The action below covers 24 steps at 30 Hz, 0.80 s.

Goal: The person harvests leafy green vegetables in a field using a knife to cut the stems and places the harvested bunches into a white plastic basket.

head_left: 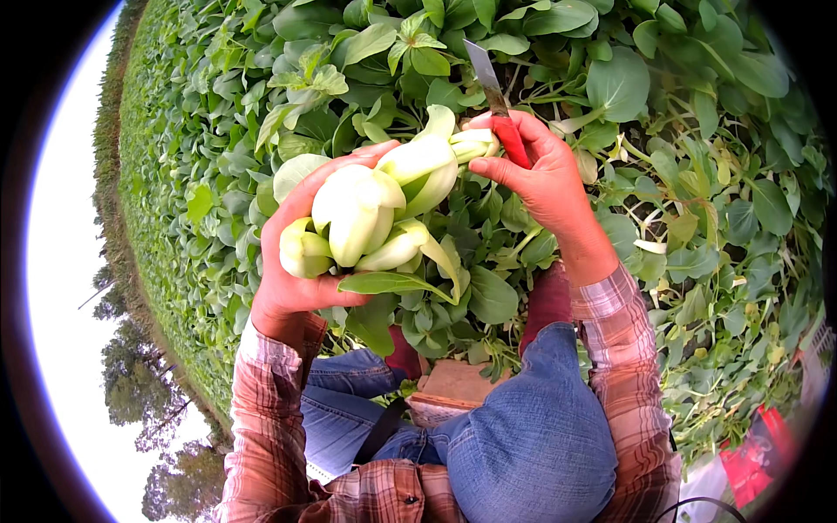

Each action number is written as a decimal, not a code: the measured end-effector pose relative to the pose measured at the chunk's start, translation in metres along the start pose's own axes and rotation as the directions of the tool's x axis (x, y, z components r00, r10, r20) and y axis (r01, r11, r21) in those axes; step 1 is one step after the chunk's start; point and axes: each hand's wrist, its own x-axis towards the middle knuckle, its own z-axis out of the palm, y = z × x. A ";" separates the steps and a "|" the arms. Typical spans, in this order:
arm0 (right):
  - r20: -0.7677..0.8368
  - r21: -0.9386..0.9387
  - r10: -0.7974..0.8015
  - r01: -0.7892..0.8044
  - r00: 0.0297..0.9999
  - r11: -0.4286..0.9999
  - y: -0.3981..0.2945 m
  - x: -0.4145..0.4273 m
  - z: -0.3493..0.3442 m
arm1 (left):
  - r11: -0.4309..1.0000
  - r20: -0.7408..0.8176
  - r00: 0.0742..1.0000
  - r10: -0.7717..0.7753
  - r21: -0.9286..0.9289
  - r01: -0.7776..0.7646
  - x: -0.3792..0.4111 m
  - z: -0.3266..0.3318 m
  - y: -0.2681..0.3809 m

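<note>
My left hand is wrapped around a bunch of pale-based bok choy heads, their white-green bases turned up towards me. One bok choy lies at the upper right of the bunch, its base end at the fingertips of my right hand. That hand also holds a knife by its red handle; the knife's blade points up and away, over the plants. A loose green leaf hangs below the bunch, near my left thumb.
Leafy bok choy plants grow all around, with cut leaves and stems on the right. Between my legs is a low seat or box. Red and white plastic bags lie at the lower right. Trees stand beyond the field's edge.
</note>
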 end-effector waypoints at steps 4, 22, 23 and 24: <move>-0.143 -0.084 -0.079 0.067 0.987 0.994 -0.008 -0.002 -0.002 | 0.999 -0.052 0.999 -0.007 0.045 0.009 0.006 -0.003 -0.009; 0.087 0.166 -0.041 0.026 0.995 0.986 -0.032 -0.013 0.030 | 0.959 0.010 0.991 -0.137 -0.247 0.135 0.004 -0.007 -0.019; 0.112 0.202 0.019 -0.041 0.994 0.979 -0.030 -0.013 0.028 | 0.970 0.002 0.997 -0.075 -0.233 0.073 0.005 -0.005 -0.023; 0.134 0.229 0.078 -0.107 0.988 0.967 -0.029 -0.015 0.022 | 0.969 -0.082 0.982 -0.167 -0.200 0.148 0.006 -0.008 -0.026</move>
